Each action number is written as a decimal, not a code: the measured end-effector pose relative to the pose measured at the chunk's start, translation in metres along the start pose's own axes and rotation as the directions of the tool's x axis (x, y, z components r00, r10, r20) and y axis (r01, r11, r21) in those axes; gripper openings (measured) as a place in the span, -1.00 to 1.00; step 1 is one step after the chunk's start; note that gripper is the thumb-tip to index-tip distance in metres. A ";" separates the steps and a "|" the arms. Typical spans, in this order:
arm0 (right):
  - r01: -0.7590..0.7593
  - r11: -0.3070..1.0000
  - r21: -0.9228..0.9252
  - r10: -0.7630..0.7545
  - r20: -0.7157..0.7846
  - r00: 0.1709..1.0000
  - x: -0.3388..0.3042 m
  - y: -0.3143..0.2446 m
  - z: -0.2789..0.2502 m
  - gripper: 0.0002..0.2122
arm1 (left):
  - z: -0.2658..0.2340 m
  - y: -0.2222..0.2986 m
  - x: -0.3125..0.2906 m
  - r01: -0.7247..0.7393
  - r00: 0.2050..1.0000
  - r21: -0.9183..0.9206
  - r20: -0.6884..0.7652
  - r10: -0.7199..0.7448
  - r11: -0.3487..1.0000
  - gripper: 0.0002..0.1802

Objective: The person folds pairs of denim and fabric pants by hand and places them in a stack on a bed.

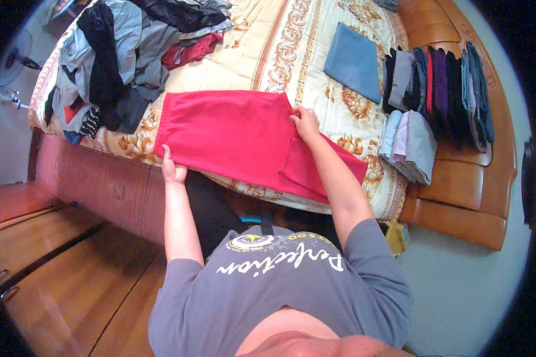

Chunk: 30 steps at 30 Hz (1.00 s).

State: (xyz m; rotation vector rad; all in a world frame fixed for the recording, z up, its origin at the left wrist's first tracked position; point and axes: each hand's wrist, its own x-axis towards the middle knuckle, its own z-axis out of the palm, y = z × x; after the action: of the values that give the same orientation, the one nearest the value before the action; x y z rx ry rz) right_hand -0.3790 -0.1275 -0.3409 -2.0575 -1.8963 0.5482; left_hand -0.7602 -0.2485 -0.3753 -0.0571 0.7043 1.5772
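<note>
A pair of red trousers (226, 134) lies folded lengthwise across the near edge of the bed, its ribbed waistband to the left and the legs running right. My left hand (173, 169) grips the near corner of the waistband, thumb on top and fingers hidden beneath the cloth. At the far edge, by the crotch, my right hand (305, 123) pinches the fabric between thumb and fingers. A flap of red cloth lies doubled over under my right forearm.
A tangled heap of clothes (110, 56) covers the bed's far left. At right lie a folded blue garment (354, 61), a row of dark folded clothes (441, 89) and a pale folded stack (408, 143). The wooden headboard (458, 190) borders the right side.
</note>
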 end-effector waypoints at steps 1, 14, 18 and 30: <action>-0.016 0.997 -0.073 0.015 -0.023 1.000 -0.002 -0.010 0.000 -0.80 | -0.004 -0.002 0.000 -0.014 1.000 0.002 -0.018 0.014 1.000 -0.42; 0.017 0.992 -0.127 -0.042 -0.194 0.980 0.022 -0.038 0.027 -0.67 | -0.015 -0.007 0.006 -0.016 1.000 -0.068 -0.028 0.015 0.998 -0.38; -0.096 0.988 -0.118 0.075 -0.171 0.982 0.036 -0.032 0.038 -0.61 | -0.011 -0.007 0.005 -0.018 1.000 -0.094 -0.024 0.016 0.995 -0.37; 0.339 0.812 -0.475 -0.406 -0.043 0.913 -0.006 -0.126 0.083 -0.37 | -0.003 -0.006 -0.001 -0.088 0.996 -0.072 -0.040 0.085 0.994 -0.35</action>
State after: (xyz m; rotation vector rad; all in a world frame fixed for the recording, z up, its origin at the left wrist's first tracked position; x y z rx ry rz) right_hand -0.5287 -0.1254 -0.3563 -1.8124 -2.4286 -0.1630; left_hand -0.7556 -0.2511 -0.3795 -0.1114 0.6849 1.6887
